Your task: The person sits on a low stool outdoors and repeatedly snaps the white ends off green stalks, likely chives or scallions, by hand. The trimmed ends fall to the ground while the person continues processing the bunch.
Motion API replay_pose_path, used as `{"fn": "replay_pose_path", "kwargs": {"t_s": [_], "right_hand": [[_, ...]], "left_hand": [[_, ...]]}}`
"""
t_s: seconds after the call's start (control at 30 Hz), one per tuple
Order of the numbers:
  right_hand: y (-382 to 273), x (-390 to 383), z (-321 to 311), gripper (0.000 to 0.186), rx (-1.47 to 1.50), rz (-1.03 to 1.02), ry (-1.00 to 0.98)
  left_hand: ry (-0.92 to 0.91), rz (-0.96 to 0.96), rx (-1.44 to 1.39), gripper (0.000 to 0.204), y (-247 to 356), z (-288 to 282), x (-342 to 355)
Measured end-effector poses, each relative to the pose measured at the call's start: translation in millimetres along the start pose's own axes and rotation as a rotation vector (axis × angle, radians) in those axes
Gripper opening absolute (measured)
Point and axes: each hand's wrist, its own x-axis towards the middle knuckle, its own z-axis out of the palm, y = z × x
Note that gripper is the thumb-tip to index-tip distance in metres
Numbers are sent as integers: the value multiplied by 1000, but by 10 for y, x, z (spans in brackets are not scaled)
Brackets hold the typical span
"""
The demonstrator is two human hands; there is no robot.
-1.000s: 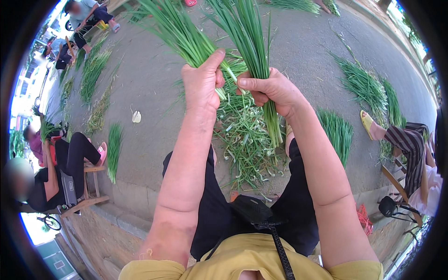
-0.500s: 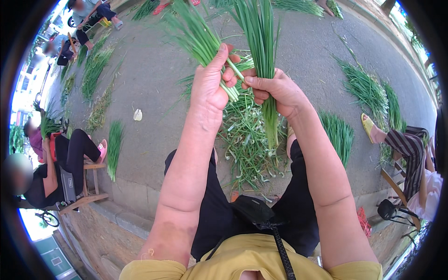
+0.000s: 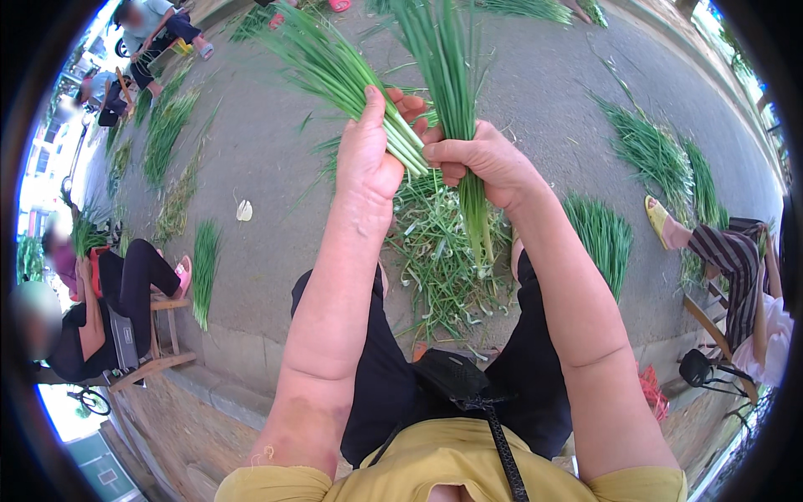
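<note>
My left hand [image 3: 368,159] holds a bunch of chives [image 3: 335,71] across its palm, thumb on top, pale stem ends pointing down toward my right hand. Fingers behind that bunch are only partly bent. My right hand [image 3: 483,159] is closed around a thicker bunch of long green chives [image 3: 443,67], which hangs nearly upright with its lower ends below the fist. The right thumb and fingertips meet the stem ends of the left bunch, and the two hands almost touch. Beneath them lies a heap of loose chive trimmings [image 3: 447,276] between my feet.
Neat chive bunches lie on the pavement at right [image 3: 598,243] and left [image 3: 205,272]. More chives [image 3: 652,163] spread farther right. People sit on both sides, one on a wooden chair [image 3: 159,351]. A black bag [image 3: 452,376] rests at my lap.
A stalk that stretched between my right fingertips and left hand now lies along the left bunch. Both hands have shifted slightly left, and the left bunch leans more to the left.
</note>
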Motion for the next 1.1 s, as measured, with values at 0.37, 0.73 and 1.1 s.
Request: {"fn": "replay_pose_path", "kwargs": {"t_s": [0.37, 0.73, 1.1], "right_hand": [[-51, 93, -252, 30, 516, -51, -65], [-204, 166, -811, 36, 773, -212, 437], [-178, 228, -767, 22, 685, -331, 1010]], "left_hand": [[-77, -95, -155, 21, 142, 43, -39], [-287, -213, 361, 17, -68, 373, -340], [-149, 39, 959, 16, -410, 463, -356]]}}
